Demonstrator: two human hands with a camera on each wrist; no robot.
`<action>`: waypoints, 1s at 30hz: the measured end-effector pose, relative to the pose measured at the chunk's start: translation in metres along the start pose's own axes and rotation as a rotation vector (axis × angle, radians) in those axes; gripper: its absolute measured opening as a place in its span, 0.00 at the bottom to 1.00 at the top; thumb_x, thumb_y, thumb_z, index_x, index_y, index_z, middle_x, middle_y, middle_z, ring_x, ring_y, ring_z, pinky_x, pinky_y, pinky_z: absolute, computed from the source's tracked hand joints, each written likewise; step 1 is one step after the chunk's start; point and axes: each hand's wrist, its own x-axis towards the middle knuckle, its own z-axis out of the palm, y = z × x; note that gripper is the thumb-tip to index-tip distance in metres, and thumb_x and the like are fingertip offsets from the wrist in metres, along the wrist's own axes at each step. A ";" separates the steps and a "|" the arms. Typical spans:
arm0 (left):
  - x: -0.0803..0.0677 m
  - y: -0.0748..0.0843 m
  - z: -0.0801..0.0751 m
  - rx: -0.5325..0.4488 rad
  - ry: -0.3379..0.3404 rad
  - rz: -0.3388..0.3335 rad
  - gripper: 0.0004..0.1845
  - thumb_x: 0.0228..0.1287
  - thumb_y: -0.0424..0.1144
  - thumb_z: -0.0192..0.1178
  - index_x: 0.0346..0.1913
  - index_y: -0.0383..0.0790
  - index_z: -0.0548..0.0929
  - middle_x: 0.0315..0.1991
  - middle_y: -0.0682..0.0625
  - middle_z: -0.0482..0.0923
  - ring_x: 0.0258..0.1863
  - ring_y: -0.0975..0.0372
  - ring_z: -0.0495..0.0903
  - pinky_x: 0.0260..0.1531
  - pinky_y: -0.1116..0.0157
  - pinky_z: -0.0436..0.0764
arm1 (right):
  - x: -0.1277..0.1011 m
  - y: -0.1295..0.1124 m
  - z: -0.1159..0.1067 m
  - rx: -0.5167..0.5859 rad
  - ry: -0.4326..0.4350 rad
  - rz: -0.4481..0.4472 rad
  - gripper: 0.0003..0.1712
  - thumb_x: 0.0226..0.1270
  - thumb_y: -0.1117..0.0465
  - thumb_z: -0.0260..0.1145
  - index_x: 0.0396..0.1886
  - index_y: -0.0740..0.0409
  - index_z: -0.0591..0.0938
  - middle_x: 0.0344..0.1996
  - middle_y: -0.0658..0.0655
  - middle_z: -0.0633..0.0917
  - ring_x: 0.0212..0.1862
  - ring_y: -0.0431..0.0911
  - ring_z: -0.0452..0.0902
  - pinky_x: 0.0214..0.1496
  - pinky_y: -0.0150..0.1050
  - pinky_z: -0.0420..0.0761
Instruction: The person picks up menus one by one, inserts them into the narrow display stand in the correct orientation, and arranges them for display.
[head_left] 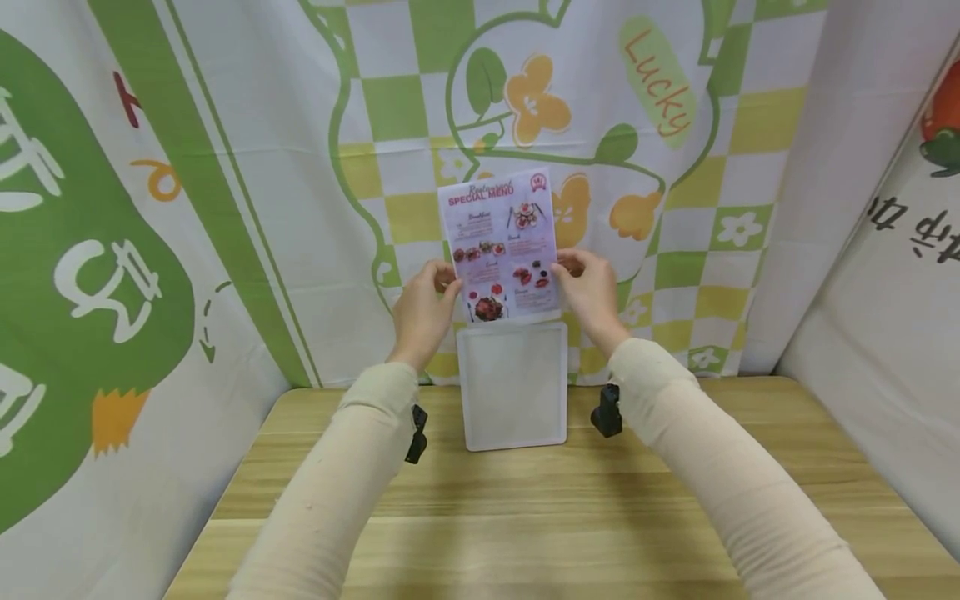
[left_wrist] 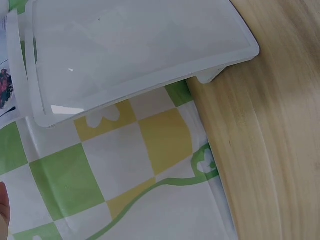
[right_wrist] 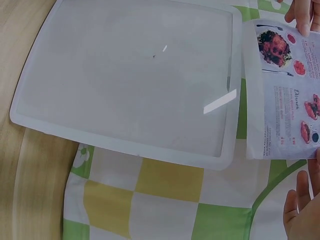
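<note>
A printed menu sheet [head_left: 501, 246] headed "Special Menu" is held upright just above a clear acrylic sign holder [head_left: 513, 386] that stands at the back of the wooden table [head_left: 525, 517]. My left hand [head_left: 423, 310] pinches the sheet's left edge and my right hand [head_left: 589, 287] pinches its right edge. The sheet's bottom edge sits at the holder's top. In the right wrist view the menu sheet [right_wrist: 285, 100] lies beside the holder [right_wrist: 130, 80], with fingertips [right_wrist: 300, 200] at the frame's edge. The left wrist view shows the holder [left_wrist: 130, 50] and a sliver of the sheet [left_wrist: 7, 85].
A green, yellow and white checked cloth backdrop [head_left: 675, 167] hangs right behind the holder, with more printed cloth [head_left: 90, 275] at the left and cloth [head_left: 900, 275] at the right. Bare tabletop lies in front of the holder.
</note>
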 end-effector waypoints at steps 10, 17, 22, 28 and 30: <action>0.002 0.001 -0.001 -0.004 0.010 0.000 0.14 0.72 0.44 0.60 0.54 0.42 0.79 0.46 0.50 0.84 0.41 0.58 0.81 0.39 0.58 0.77 | 0.002 -0.003 0.000 -0.020 0.008 -0.002 0.15 0.70 0.63 0.65 0.53 0.63 0.83 0.45 0.61 0.86 0.44 0.50 0.77 0.48 0.40 0.76; -0.001 -0.003 -0.001 -0.001 0.012 -0.014 0.13 0.71 0.44 0.60 0.53 0.43 0.79 0.45 0.50 0.84 0.41 0.58 0.81 0.39 0.58 0.77 | 0.003 0.000 0.004 -0.024 0.012 -0.039 0.13 0.69 0.65 0.66 0.50 0.66 0.84 0.42 0.63 0.86 0.41 0.50 0.77 0.45 0.38 0.75; -0.003 -0.005 0.001 0.006 0.000 -0.015 0.12 0.71 0.43 0.61 0.52 0.42 0.79 0.43 0.49 0.84 0.39 0.58 0.81 0.36 0.58 0.76 | 0.001 0.003 0.004 -0.024 0.000 -0.032 0.13 0.70 0.65 0.66 0.51 0.65 0.83 0.43 0.62 0.86 0.42 0.50 0.77 0.46 0.40 0.76; -0.007 -0.009 0.005 0.018 -0.009 -0.013 0.12 0.71 0.44 0.60 0.52 0.42 0.79 0.42 0.49 0.84 0.38 0.57 0.81 0.36 0.58 0.76 | -0.001 0.008 0.004 -0.023 -0.010 -0.036 0.13 0.69 0.66 0.66 0.50 0.67 0.83 0.43 0.64 0.86 0.42 0.52 0.77 0.47 0.41 0.76; -0.009 -0.011 0.006 0.028 -0.012 -0.013 0.12 0.71 0.44 0.60 0.51 0.42 0.79 0.42 0.49 0.84 0.37 0.57 0.81 0.35 0.59 0.76 | -0.002 0.010 0.005 -0.033 -0.011 -0.042 0.12 0.69 0.66 0.66 0.49 0.68 0.84 0.42 0.65 0.86 0.41 0.52 0.78 0.46 0.41 0.76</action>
